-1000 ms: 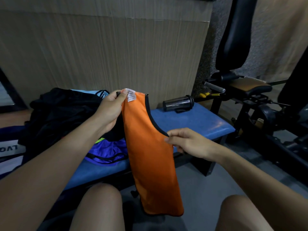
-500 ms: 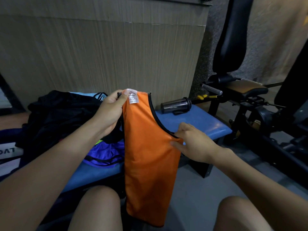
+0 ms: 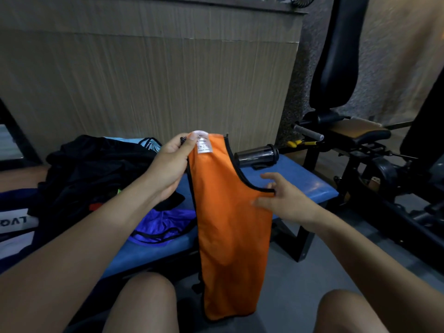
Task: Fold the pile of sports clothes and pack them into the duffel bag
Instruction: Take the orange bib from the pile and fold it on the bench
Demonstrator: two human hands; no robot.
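An orange vest [image 3: 228, 224] with black trim hangs folded lengthwise in front of my knees. My left hand [image 3: 170, 167] pinches its top edge beside the white label. My right hand [image 3: 281, 198] is blurred at the vest's armhole corner, thumb on the front of the cloth, holding that corner out to the right. A pile of sports clothes lies on the blue bench [image 3: 305, 186]: black garments [image 3: 96, 169], a purple one [image 3: 163, 224] and a light blue one [image 3: 129, 140]. At the left edge is a dark blue and white thing [image 3: 14, 222] with letters, possibly the duffel bag.
A dark shaker bottle [image 3: 257, 155] lies on its side at the back of the bench. A black gym machine [image 3: 360, 145] with a padded seat stands to the right. A panelled wall rises behind the bench. Grey floor lies below, my bare knees at the bottom.
My right hand has slid right and up along the armhole edge, spreading the vest wider. The left hand has kept its hold at the label.
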